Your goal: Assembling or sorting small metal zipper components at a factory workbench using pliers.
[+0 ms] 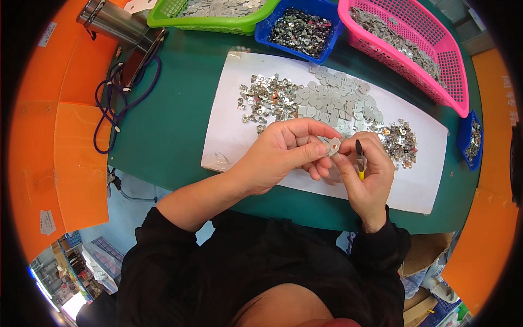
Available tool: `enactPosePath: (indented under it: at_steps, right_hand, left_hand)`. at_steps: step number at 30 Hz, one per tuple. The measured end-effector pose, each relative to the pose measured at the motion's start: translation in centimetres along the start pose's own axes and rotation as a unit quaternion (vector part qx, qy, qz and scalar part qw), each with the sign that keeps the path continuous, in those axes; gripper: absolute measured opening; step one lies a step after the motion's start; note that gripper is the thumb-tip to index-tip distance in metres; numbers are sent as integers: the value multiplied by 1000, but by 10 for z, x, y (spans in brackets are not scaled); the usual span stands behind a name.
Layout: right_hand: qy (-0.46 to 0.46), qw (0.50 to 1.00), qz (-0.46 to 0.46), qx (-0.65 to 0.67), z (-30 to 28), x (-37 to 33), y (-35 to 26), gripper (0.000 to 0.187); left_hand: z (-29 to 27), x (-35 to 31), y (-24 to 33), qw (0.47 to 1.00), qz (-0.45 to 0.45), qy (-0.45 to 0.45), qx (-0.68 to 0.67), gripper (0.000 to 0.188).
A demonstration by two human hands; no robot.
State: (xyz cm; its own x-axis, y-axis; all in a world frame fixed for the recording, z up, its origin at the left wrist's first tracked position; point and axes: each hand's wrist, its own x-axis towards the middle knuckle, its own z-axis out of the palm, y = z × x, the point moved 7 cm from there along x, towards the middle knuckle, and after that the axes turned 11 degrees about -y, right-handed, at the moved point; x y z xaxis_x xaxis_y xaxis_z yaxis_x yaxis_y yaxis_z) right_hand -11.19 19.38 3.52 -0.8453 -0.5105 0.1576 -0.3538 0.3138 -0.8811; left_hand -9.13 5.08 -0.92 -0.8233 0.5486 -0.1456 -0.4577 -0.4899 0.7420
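Head view shows a green desk (180,92) bearing a white board (226,114) and, on that, a pile of grey plates (335,95). Near the pile, the partly curled right hand (369,177) carries a slim yellow-and-black tool (360,158); the left hand (283,152) pinches one small grey plate (334,145), right fingertips at its edge.

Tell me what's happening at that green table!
A person is using both bare hands. The left hand pinches a small, flat grey piece with a hole in it. The right hand holds a thin black-and-yellow tool, its fingertips close to the piece. Below the hands, a white sheet holds a pile of flat grey pieces between two piles of small shiny metal parts. Everything rests on the green table.
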Motion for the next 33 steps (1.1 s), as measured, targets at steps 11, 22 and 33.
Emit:
enactPosePath:
  at_steps: [11,22,33]
  right_hand:
    - [16,1000,-22,-2,-2,-1,0,9]
    - [28,1000,-8,7,-3,0,-2,9]
    - [50,999,-2,-1,-7,-3,-2,10]
  left_hand:
    - [1,0,1,1000,2,0,25,28]
    - [11,-5,13,935,146,-6,324,43]
    - [8,-6,8,962,82,16,260,27]
